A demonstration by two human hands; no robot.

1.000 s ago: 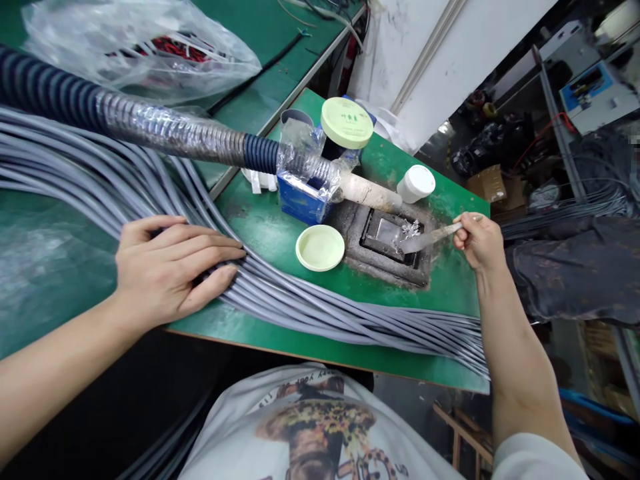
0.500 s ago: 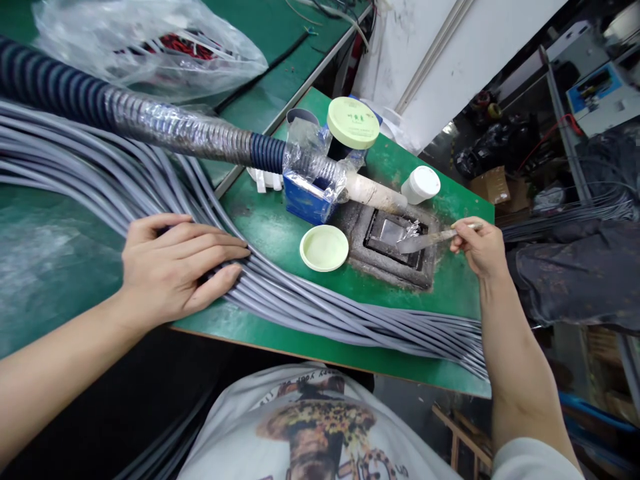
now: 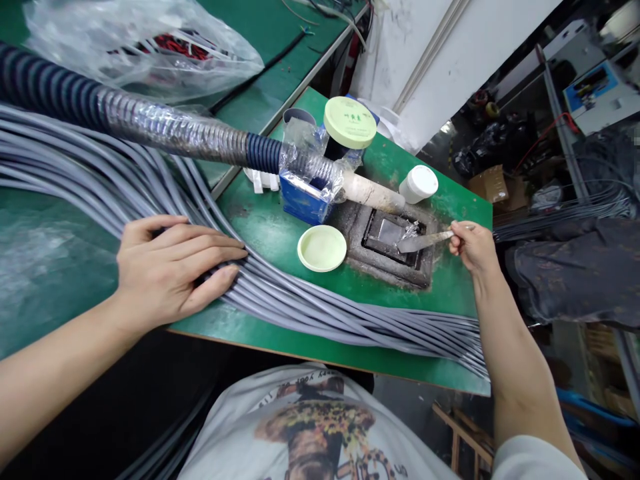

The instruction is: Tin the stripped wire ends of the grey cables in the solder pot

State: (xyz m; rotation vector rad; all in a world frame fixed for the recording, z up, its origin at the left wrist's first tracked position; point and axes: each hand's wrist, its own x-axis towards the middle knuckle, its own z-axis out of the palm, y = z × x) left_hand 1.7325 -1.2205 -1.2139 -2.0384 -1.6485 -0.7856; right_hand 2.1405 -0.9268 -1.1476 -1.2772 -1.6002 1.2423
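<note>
My left hand lies flat, fingers stretched out, across a thick bundle of grey cables that runs along the green table. My right hand pinches the handle of a flat scraper. The scraper's blade lies over a square pot with a shiny metal surface, where crumpled silvery residue gathers near the blade tip. A dark, crusted frame surrounds the pot. Just behind it ends the pale nozzle of a ribbed hose.
A pale green lid lies left of the pot. Behind stand a blue box, a green-lidded jar and a white-capped container. A plastic bag with red wires sits at the upper left.
The whole view has shifted slightly, with objects a little further left. Both hands keep nearly the same places, and the scraper stays over the pot.
</note>
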